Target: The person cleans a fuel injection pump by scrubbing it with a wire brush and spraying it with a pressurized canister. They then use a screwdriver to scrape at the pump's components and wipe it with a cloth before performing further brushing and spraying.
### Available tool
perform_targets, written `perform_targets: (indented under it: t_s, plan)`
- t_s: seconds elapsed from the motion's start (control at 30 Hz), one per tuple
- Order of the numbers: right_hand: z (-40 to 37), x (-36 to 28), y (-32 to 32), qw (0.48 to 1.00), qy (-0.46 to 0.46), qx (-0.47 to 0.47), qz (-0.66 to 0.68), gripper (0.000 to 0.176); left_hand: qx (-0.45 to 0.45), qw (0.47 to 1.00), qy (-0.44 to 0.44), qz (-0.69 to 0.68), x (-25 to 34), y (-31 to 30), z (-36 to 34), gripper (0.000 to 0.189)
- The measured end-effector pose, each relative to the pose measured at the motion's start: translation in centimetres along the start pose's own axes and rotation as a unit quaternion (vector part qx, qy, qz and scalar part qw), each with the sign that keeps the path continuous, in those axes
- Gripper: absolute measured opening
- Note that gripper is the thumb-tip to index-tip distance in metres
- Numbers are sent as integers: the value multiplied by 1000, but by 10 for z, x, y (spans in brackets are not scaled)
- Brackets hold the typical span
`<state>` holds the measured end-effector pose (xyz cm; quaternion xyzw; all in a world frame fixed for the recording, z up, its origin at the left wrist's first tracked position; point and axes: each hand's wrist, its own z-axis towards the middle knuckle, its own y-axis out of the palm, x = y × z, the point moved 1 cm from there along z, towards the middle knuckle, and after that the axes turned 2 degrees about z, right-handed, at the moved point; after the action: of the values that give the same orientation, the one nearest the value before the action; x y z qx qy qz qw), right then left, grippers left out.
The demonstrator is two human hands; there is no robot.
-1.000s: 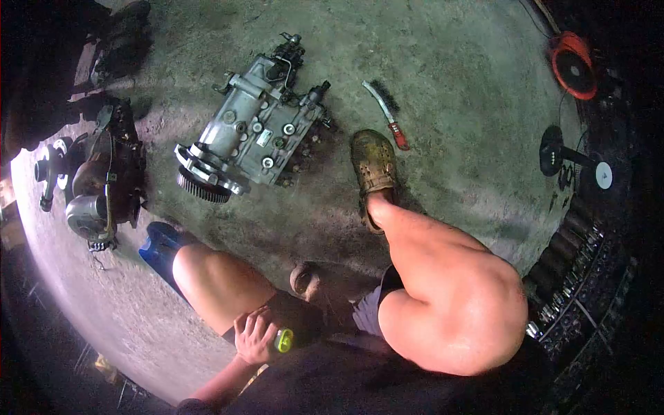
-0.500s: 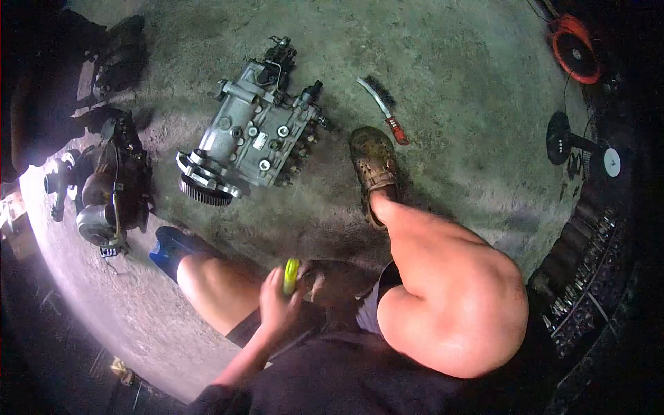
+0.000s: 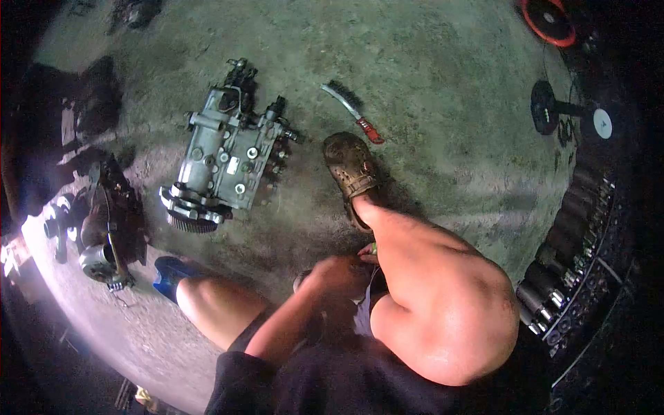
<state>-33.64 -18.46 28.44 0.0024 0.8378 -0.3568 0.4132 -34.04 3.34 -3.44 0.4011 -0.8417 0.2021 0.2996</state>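
Observation:
Reaching across between my legs, my left hand [image 3: 340, 272] is in shadow, with its fingers bent near the inside of my right knee. A sliver of a small yellow-green object [image 3: 374, 247] shows at the fingertips there; its kind is hidden. My right hand is out of sight, and my right leg covers the space beyond. On the floor ahead lies a grey metal fuel injection pump [image 3: 225, 155] with a toothed gear at its near end. To its right, close to my brown clog [image 3: 348, 162], rests a wire brush [image 3: 353, 112] with a red handle.
A dirty turbocharger [image 3: 104, 228] sits on the concrete floor [image 3: 429, 76] at the left. Sockets and other tools [image 3: 553, 290] line the right edge. Farther up on the right are a red round object [image 3: 548, 21] and a black stand-like item [image 3: 544, 107].
My left hand has moved right with the yellow-green object, from above my lap to beside my right knee. The view has shifted, so the pump and brush appear farther left.

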Motion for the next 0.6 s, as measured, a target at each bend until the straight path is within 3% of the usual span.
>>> perform_targets:
  t_s: [0.03, 0.1, 0.13, 0.17, 0.2, 0.27, 0.33, 0.4, 0.47, 0.6]
  plan:
    - [-4, 3, -3, 1000, 22, -8, 16, 57, 16, 996, -87, 32, -5, -35, 6, 36]
    - [-2, 4, -11, 999, 30, -30, 23, 57, 246, 960, -136, 19, -15, -90, 28, 30]
    - [-5, 7, -17, 999, 30, -36, 23, 56, 380, 922, -62, -34, -14, -115, 40, 26]
    - [-5, 10, -15, 998, 31, -40, 26, 56, 447, 891, -10, 85, 3, -144, 53, 25]
    - [-6, 15, -13, 998, 33, -40, 29, 55, 446, 887, 74, 96, 25, -166, 67, 28]
    - [-8, 32, -4, 998, 31, -34, 36, 53, 337, 894, 118, 269, 71, -189, 105, 38]
    - [-12, 62, 16, 998, 37, -26, 44, 52, 371, 841, 179, 351, 74, -173, 169, 44]
    - [-13, 103, 46, 997, 50, -19, 53, 51, 219, 916, 70, 328, 89, -176, 201, 44]
    - [-10, 140, 73, 995, 69, -19, 64, 49, 260, 911, 1, 318, 69, -158, 243, 43]
    - [8, 173, 103, 994, 83, -26, 71, 47, 443, 861, 21, 249, 79, -155, 226, 41]
